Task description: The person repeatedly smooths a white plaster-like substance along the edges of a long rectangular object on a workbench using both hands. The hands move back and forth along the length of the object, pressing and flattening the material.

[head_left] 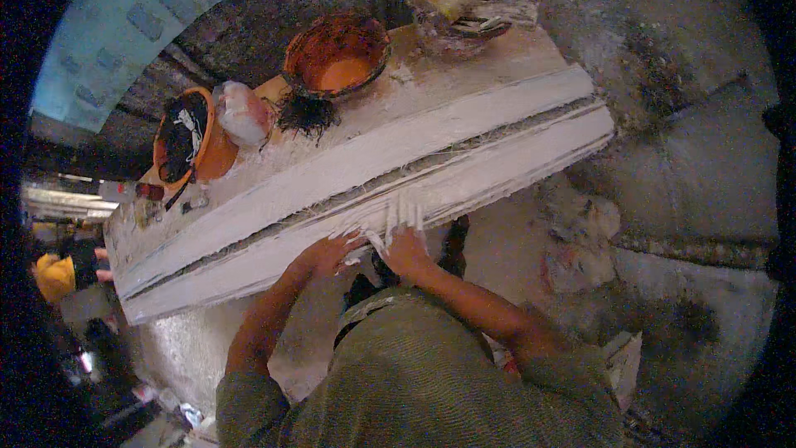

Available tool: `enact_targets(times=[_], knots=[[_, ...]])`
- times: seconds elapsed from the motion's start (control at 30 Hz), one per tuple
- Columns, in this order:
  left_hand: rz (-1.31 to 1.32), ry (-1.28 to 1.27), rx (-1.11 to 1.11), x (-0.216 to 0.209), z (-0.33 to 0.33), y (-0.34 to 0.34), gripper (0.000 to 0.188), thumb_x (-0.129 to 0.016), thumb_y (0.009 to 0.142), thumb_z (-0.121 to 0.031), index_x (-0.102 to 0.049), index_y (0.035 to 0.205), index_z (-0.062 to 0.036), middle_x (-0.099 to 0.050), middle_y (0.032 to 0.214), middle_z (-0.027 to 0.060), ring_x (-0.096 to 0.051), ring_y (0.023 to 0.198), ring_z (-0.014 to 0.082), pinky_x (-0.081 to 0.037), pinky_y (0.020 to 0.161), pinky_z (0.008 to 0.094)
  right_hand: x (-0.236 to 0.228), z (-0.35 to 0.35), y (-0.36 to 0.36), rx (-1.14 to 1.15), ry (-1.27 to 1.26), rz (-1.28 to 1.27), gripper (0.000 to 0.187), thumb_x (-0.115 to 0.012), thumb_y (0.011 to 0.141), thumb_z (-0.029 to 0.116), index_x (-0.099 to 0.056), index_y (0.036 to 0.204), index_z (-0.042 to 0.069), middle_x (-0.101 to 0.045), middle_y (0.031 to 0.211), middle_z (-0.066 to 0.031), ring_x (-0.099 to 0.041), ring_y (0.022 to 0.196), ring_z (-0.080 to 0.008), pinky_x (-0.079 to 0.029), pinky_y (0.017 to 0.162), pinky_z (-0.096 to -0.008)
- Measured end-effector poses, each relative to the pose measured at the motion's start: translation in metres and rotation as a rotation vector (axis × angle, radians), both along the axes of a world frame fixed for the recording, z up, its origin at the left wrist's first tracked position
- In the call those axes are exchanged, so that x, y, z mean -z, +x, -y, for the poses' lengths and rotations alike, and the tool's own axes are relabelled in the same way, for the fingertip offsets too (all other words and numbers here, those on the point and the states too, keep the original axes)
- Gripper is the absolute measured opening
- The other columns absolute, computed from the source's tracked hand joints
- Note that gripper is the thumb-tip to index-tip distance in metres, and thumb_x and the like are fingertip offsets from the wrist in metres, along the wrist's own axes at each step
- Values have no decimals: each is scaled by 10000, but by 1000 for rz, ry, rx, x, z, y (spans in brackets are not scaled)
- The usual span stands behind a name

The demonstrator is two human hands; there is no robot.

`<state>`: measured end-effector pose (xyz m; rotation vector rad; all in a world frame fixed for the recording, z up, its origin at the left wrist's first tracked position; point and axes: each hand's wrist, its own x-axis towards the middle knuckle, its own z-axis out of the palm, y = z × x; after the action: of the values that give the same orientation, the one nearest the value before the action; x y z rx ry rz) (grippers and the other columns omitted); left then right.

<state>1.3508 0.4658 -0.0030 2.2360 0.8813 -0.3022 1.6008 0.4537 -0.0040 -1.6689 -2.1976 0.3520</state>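
A long white plaster-coated strip lies slantwise along the bench, with a grey fibrous groove running down its length. Against its near edge, my right hand rests with fingers stretched out, smeared white with paste. Beside it, my left hand touches the same edge, its fingers extended toward the right hand and also whitened. Neither hand visibly holds a tool. Wet streaks show in the white surface just beyond the right fingers.
Along the bench's far side stand an orange bowl, an orange bucket with dark contents, a whitish plastic bag and dark fibres. A cluttered tub holds a bottle. At far left another person's yellow garment shows.
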Motion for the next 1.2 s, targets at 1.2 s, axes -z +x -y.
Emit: enact_targets(times=[1.2], knots=[[-34,259,320,23,-183,400,763,-543,997,-528,-202,1649,-326,-212,1716,70,-418,1454,407,-401,1128,582,64,-139,393,595,-800,-226,681,-566,981,377,-422,1490,-52,-354,1525,-362,-297,1449,-505,-221,1224,-547]])
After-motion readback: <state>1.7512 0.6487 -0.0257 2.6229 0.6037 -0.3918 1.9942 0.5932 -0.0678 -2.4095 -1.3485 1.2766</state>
